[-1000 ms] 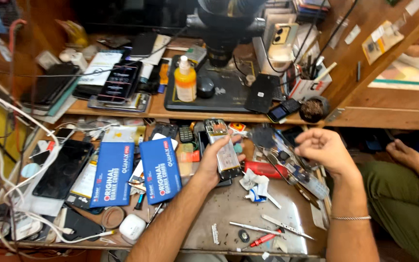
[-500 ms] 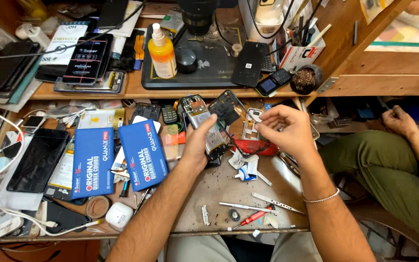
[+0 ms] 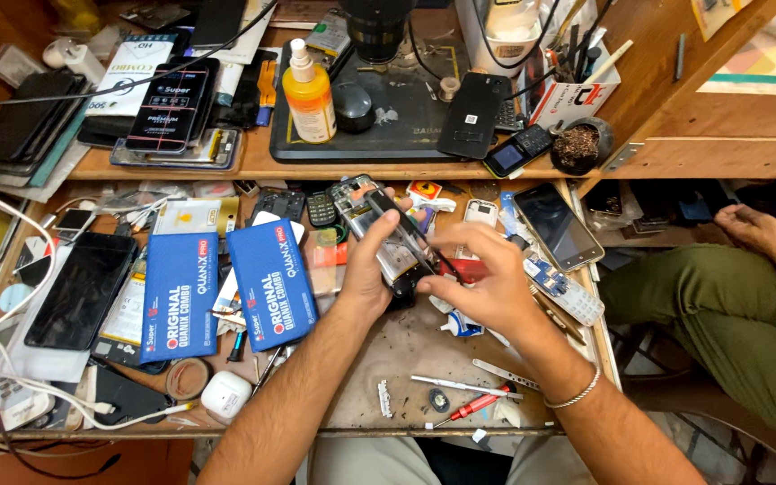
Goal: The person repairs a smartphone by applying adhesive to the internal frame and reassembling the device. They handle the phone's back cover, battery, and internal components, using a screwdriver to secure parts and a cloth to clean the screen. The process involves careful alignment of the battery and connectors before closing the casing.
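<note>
— Two hands on one opened phone [image 3: 386, 235] above the cluttered workbench [image 3: 406, 346]. How far are you?

— Back already off, insides bare, reassembly left. Your left hand [image 3: 365, 260] grips its lower end; your right hand [image 3: 487, 283] pinches a thin dark strip [image 3: 419, 238] against it. Its long axis runs diagonally — top end away-left.

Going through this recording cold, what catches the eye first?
At centre, the left hand grips an opened phone with its insides bare, while the right hand works on it with a thin tool. Two blue boxes lie to the left on the cluttered bench. A yellow pump bottle stands on the shelf above.
</note>
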